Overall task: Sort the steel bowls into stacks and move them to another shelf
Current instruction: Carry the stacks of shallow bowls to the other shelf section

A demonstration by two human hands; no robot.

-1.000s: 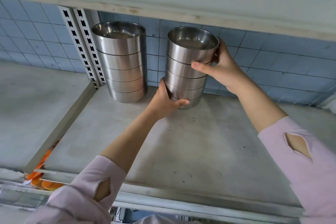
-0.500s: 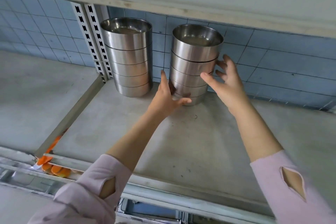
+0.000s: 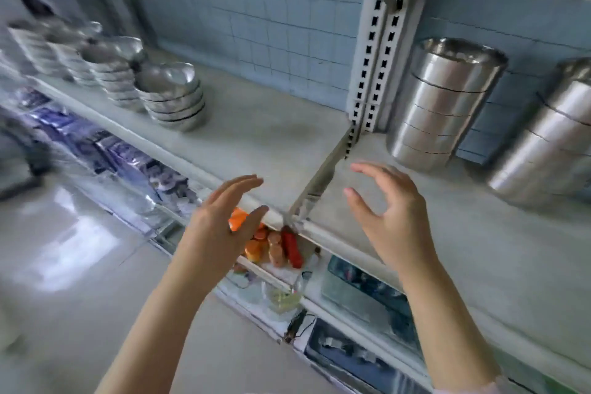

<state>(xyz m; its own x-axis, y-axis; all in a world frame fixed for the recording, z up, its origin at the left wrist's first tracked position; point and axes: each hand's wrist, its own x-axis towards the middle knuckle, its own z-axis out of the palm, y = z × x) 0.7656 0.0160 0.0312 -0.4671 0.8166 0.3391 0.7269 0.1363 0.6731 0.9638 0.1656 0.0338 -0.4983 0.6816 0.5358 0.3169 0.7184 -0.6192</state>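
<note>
I record both hands as unloaded. The left hand hangs in front of the shelf edge with its fingers straight and close together, holding nothing. The right hand is raised beside it with fingers spread and loosely bent, also holding nothing. Neither hand touches a bowl or the shelf. Just below and beyond the left hand, orange and red items lie on a lower shelf, too blurred to identify. Above them runs the grey shelf, divided by a slotted upright. To the right of the upright, close to the tiled wall, a tall stack of straight-sided steel bowls stands upright with several nested. A second tall stack stands near it but apart, partly cut off by the frame edge. To the left of the upright, well apart from both hands, flared bowls sit in a row of lower stacks running toward the far left, and blur prevents a count. In my judgement the two tall stacks are sorted and placed. The flared bowls are stacked but not yet moved, and if they belong to the task, that transfer is what remains. I assess the work as partly complete.
</note>
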